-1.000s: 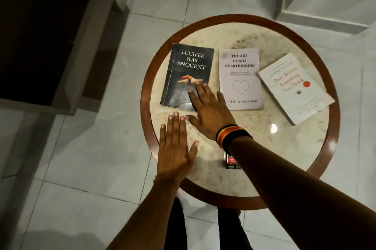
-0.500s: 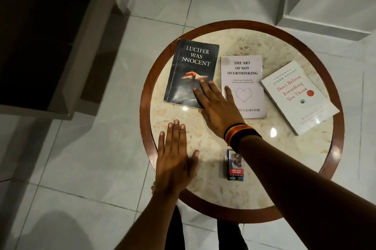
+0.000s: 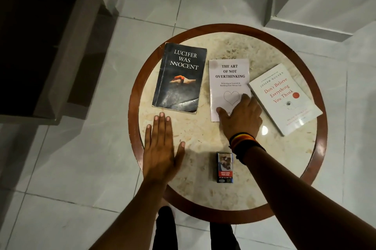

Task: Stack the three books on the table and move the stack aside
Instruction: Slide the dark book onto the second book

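a: so, where are we with the stacking?
b: right at the start, i'd say. all three books lie flat and apart on the round table (image 3: 317,95), none on another. the dark book (image 3: 180,77) is toward the far left edge, the pale book (image 3: 228,78) sits mid-table, and the white book (image 3: 284,98) lies tilted toward the right edge, its near-left corner just beside the pale one.

a: and the hands?
b: the right hand (image 3: 241,116) lies on the near end of the pale book, fingers loosely spread, palm down. it pinches nothing that i can see; whether the fingertips curl under the edge, i cannot tell. the left hand (image 3: 160,148) is flat and spread on the near left edge of the table, close to the dark book's near edge but not touching it, holding nothing.

a: which step, then?
b: taking up the first book, by my reading: the pale one.

a: what does the next move call for?
b: a grip on that thin book, probably by sliding it or lifting its near edge, then setting it squarely on a neighbour. the small pack (image 3: 224,167) near the front edge lies clear of that path.
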